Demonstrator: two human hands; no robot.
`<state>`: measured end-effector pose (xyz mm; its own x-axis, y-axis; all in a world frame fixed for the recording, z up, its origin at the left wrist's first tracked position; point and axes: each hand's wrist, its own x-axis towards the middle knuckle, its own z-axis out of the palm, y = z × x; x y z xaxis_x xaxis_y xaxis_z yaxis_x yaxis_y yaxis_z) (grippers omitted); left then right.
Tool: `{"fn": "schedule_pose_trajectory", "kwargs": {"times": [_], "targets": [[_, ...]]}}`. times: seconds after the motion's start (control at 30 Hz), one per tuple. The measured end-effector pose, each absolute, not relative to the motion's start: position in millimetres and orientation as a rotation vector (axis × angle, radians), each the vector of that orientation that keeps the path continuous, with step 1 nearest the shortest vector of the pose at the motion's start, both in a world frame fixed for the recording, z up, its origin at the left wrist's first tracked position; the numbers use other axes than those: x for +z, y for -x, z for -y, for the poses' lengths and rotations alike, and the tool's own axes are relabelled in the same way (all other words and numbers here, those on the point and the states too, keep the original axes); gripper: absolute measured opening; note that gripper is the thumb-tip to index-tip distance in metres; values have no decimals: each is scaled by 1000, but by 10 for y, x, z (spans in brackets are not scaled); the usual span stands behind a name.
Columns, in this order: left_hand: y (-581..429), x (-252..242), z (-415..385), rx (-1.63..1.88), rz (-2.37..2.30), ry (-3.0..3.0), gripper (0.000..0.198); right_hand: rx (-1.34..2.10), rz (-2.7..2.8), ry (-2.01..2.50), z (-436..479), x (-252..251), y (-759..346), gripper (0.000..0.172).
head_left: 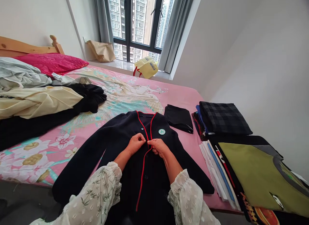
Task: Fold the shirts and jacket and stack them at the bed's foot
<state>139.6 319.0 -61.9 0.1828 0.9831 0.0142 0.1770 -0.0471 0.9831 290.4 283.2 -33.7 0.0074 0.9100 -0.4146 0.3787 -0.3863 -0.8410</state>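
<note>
A dark navy cardigan with red trim and a round green-and-white badge lies face up on the bed, its sleeves spread to both sides. My left hand pinches the front edge at the chest, thumb and fingertips together. Close beside it, my right hand grips the red-trimmed edge of the other front panel. A small button shows above my left hand, and another sits lower down. Whatever lies between my fingertips is hidden.
Loose clothes are heaped at the left near a red pillow. Folded black cloth, a checked garment and an olive shirt lie to the right. A yellow bag and paper bag stand by the window.
</note>
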Motion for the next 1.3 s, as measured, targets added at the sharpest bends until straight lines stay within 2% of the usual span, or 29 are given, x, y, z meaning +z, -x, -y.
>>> {"fn": "schedule_pose_trajectory", "kwargs": {"times": [0.27,0.4,0.53,0.7,0.87,1.03,1.2,1.3], "targets": [[-1567,-672,-3122,930,-1458,-1460,11,610,1498,2065,-2796,-321,-2919,16],[-1539,-765,-3082,986,-1398,-1442,10,628,1515,1952,-2772,-304,-2857,23],[-1490,-830,-3084,1043,-1320,-1397,11,599,1597,1939,-2781,-378,-2729,18],[-1475,-870,-3081,1092,-1200,-1290,16,758,1614,1910,-2841,-499,-2814,36],[-1449,-866,-3074,1106,-1059,-1189,24,881,1646,1889,-2905,-513,-2876,21],[-1412,-855,-3081,1090,-1008,-1160,25,746,1742,1864,-2879,-462,-2838,9],[-1400,-836,-3110,1062,-1043,-1184,26,604,1786,1849,-2796,-440,-2783,9],[-1406,-834,-3119,1064,-1075,-1191,24,641,1716,1859,-2772,-452,-2760,9]]}}
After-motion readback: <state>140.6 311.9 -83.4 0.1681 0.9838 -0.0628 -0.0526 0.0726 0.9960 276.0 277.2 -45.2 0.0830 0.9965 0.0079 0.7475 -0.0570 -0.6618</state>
